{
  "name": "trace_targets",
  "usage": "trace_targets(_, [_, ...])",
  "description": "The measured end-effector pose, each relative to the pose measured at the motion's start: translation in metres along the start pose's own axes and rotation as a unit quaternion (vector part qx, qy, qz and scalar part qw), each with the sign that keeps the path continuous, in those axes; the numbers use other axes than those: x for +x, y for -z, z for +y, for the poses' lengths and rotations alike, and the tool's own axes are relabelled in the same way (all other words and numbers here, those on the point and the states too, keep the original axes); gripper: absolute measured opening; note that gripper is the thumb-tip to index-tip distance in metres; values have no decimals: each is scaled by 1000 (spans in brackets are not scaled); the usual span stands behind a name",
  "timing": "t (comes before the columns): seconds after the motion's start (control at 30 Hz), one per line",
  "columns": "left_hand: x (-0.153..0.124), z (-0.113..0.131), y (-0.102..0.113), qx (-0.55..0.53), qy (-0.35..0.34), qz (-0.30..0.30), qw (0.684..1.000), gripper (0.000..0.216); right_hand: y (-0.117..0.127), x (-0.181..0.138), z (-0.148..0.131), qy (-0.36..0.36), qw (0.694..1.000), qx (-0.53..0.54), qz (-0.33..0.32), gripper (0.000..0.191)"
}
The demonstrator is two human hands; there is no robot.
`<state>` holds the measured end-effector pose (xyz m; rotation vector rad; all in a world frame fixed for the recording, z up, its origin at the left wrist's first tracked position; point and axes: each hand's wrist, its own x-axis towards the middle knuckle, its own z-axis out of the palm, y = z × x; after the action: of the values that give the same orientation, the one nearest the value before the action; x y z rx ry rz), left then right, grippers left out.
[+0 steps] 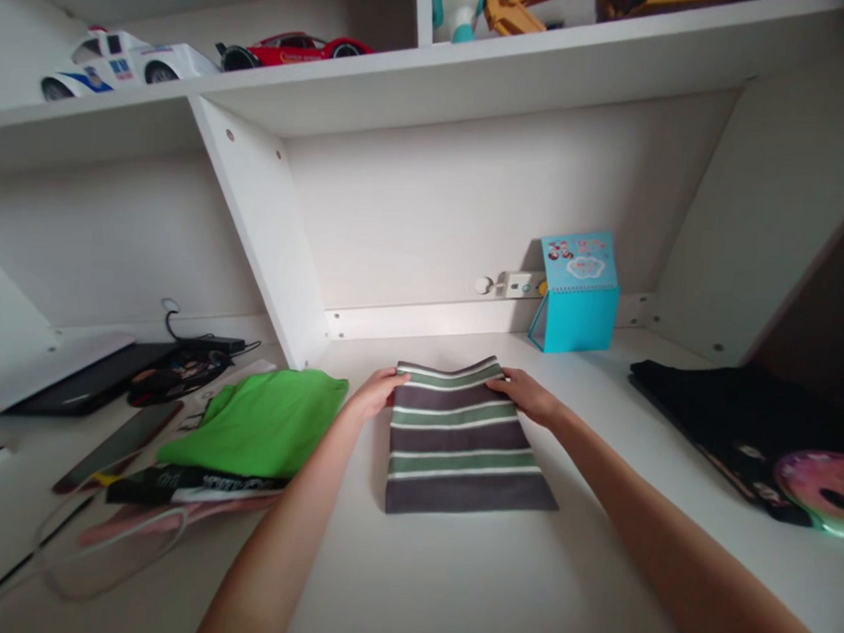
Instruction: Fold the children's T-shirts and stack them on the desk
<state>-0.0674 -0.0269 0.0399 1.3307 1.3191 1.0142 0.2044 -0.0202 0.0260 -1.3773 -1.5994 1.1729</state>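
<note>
A folded cloth with dark grey, green and white stripes (pixel 459 442) lies flat on the white desk (pixel 468 577) in front of me. My left hand (pixel 374 391) grips its far left corner, fingers curled over the edge. On the far right corner my right hand (pixel 526 394) pinches the cloth the same way. Both forearms reach in from the bottom of the view. The far edge of the cloth bows up slightly between the two hands.
A stack of folded clothes topped by a green shirt (pixel 262 426) lies to the left. Behind it sits a laptop (pixel 80 378) with cables. A blue calendar box (pixel 579 294) stands at the back. Black clothing (pixel 730 410) lies right. Toy cars (pixel 126 61) fill the shelf above.
</note>
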Motion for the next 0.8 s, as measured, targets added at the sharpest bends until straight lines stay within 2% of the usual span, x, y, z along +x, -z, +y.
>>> trace_targets(0.1, [8,2,6,57,3,7,998,18,8,5,-1,-2,997,-63,35,26])
trace_targets(0.27, [16,-16,10,188,-26,94,977,23,13,17,5,-25,969,-203,139,31])
trace_targets(0.37, [16,-23,8,234,-50,110,965,26,8,17,10,-29,958,-242,150,25])
trace_targets(0.47, [15,-19,4,245,-65,85,964,17,2,12,9,-15,956,-254,143,13])
trace_targets(0.6, [6,12,5,216,-105,63,969,23,12,1,-18,42,958,-235,161,12])
trace_targets(0.67, [-4,39,8,168,-164,69,970,29,25,-13,-44,84,954,-219,188,14])
trace_targets(0.73, [-17,67,11,88,-253,84,960,33,37,-37,-75,183,939,-182,227,16])
trace_targets(0.8, [-30,88,16,12,-326,90,941,35,42,-73,-102,320,899,-141,263,15])
